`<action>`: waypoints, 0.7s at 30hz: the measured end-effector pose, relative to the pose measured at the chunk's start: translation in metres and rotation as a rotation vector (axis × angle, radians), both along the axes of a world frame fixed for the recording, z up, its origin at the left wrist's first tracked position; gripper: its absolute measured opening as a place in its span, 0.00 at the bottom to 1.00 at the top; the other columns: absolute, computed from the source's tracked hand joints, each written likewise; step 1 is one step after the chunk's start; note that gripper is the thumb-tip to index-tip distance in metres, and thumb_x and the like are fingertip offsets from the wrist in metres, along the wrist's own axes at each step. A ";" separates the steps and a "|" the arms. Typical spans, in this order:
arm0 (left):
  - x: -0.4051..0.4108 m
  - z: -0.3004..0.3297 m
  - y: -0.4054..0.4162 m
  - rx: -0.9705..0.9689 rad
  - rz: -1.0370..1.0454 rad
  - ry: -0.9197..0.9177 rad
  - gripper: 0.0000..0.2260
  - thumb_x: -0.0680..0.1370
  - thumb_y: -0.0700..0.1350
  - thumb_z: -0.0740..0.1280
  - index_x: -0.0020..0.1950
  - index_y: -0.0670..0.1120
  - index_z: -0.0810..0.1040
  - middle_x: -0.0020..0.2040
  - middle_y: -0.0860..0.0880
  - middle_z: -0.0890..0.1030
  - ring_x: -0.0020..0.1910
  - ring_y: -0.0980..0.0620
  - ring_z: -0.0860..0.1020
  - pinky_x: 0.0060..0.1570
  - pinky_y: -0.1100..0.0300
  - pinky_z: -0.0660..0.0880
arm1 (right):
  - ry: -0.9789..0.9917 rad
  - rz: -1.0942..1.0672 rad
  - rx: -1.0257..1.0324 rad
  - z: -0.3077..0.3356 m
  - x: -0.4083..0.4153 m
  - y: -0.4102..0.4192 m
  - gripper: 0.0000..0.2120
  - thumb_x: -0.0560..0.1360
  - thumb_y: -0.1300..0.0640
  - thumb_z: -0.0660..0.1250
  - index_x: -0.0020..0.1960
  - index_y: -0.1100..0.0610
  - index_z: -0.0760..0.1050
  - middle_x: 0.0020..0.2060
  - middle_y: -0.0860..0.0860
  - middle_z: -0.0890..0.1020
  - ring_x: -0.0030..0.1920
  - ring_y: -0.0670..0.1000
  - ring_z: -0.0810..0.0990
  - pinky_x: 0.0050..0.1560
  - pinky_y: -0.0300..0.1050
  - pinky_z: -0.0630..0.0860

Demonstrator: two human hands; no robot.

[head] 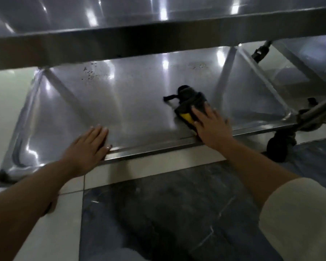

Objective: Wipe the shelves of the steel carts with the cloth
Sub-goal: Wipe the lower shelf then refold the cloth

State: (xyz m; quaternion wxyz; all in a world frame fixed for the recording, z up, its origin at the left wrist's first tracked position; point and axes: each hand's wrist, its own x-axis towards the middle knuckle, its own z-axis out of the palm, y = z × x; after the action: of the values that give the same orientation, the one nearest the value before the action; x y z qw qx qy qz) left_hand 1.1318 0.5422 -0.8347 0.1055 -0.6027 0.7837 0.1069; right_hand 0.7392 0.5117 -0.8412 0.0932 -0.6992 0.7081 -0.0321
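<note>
The right hand [210, 125] lies flat with straight, slightly spread fingers, pressing down on the near end of the cloth [191, 105]. The palm sits over the front lip of the lower shelf [105, 102], and the fingers reach forward onto the fabric. The cloth is dark with a yellow patch showing beside the fingertips, bunched into a rough pad. Its long axis runs away from the hand, toward the back of the shelf and a little to the left, ending in a small trailing tail. So the cloth lies under and just ahead of the right hand's fingers, right of the shelf's middle and close to the front edge.

The left hand [90, 146] is also flat and holds nothing, fingers together, resting on the shelf surface and its front lip, well apart from the cloth. It looks like a brace, leaving the right hand clearly the nearer and working one.

Outward from the cloth, dark specks [89, 73] sit near the back of the shelf at left, with a fainter scatter at back right. Both lie beyond the cloth, so the coming stroke is probably a push away from the person and leftward. The upper shelf [158, 40] overhangs the back of the lower one and may crowd the reach.
</note>
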 end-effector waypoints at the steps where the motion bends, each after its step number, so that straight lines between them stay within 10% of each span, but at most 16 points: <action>1: 0.022 -0.004 0.008 -0.029 0.063 -0.006 0.40 0.72 0.70 0.33 0.79 0.49 0.44 0.80 0.48 0.46 0.78 0.50 0.47 0.74 0.46 0.51 | -0.010 -0.079 0.011 0.002 0.003 -0.001 0.25 0.81 0.44 0.49 0.75 0.36 0.45 0.78 0.48 0.48 0.76 0.58 0.50 0.71 0.68 0.50; 7: 0.091 -0.015 0.036 -0.076 0.358 0.016 0.53 0.64 0.80 0.32 0.79 0.47 0.47 0.80 0.49 0.48 0.78 0.50 0.46 0.73 0.42 0.47 | -0.045 -0.423 0.091 0.013 0.085 -0.005 0.28 0.81 0.48 0.51 0.77 0.41 0.42 0.78 0.53 0.41 0.76 0.63 0.46 0.71 0.69 0.50; 16: 0.087 -0.013 0.033 -0.079 0.344 0.083 0.51 0.66 0.76 0.36 0.79 0.44 0.43 0.80 0.46 0.43 0.78 0.49 0.42 0.74 0.42 0.44 | -0.051 0.469 -0.044 0.008 0.296 0.013 0.27 0.79 0.47 0.56 0.76 0.40 0.53 0.78 0.50 0.53 0.74 0.59 0.55 0.68 0.65 0.56; 21: 0.082 -0.012 0.038 -0.135 0.378 0.148 0.53 0.66 0.77 0.38 0.78 0.40 0.43 0.79 0.40 0.43 0.78 0.44 0.41 0.74 0.42 0.42 | 0.027 0.521 -0.076 0.002 0.288 0.009 0.26 0.80 0.46 0.53 0.76 0.39 0.50 0.77 0.49 0.53 0.74 0.57 0.56 0.67 0.67 0.59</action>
State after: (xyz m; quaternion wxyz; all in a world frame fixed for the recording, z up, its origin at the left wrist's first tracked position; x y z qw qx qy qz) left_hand 1.2141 0.5804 -0.8470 -0.0146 -0.7353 0.6675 0.1160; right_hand 1.0268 0.5208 -0.8395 0.0624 -0.8613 0.5036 -0.0241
